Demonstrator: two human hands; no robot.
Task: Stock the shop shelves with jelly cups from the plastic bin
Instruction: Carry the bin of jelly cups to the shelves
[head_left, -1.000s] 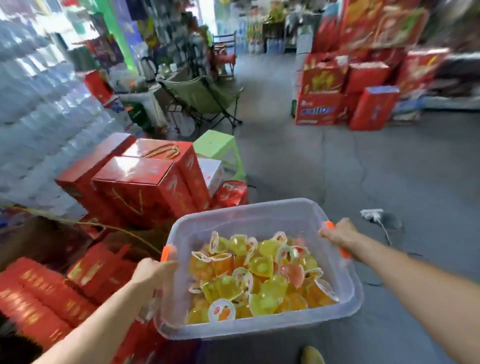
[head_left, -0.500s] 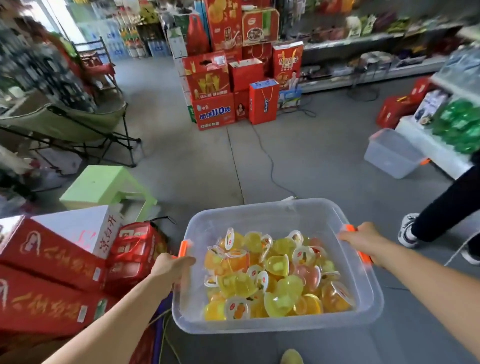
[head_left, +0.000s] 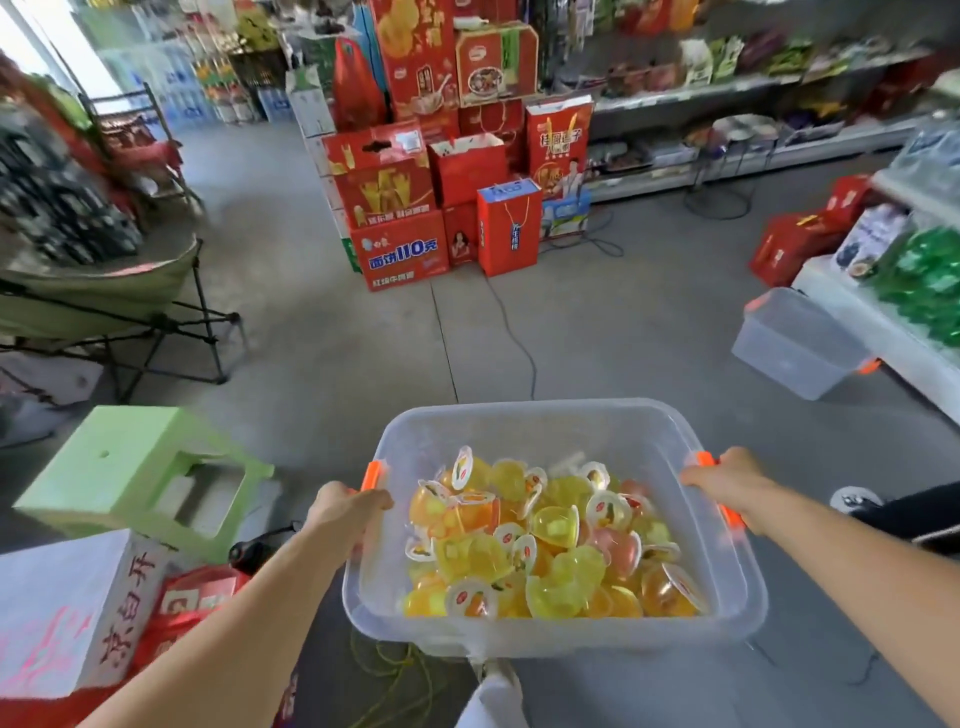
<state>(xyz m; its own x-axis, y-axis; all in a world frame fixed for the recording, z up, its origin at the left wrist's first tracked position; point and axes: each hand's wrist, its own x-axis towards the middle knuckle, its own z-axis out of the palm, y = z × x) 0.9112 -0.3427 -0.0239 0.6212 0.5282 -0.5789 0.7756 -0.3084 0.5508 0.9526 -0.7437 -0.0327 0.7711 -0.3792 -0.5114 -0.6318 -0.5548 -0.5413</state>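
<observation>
Our left hand (head_left: 345, 506) grips the left rim of the plastic bin (head_left: 519, 431) just beside its orange latch (head_left: 371, 475). Our right hand (head_left: 727, 473) grips the right rim at the other latch (head_left: 705, 460). The hands are well apart, with the whole bin between them, and we hold it off the concrete floor (head_left: 597, 332) in front of us.

Inside the clear bin lie the jelly cups (head_left: 550, 545), heaped loosely at all angles. Most are yellow and orange and a few are pink, and many show round printed lids. The pile sits toward the near end of the bin.

To the right, a second clear bin (head_left: 795, 343) with an orange latch stands on the floor just beside a low white shelf (head_left: 878, 338) that carries green packets (head_left: 930, 280). We cannot tell what this bin holds. Ahead of us stands a stack of red gift boxes (head_left: 400, 218), and to the left is a green stool (head_left: 140, 467).
</observation>
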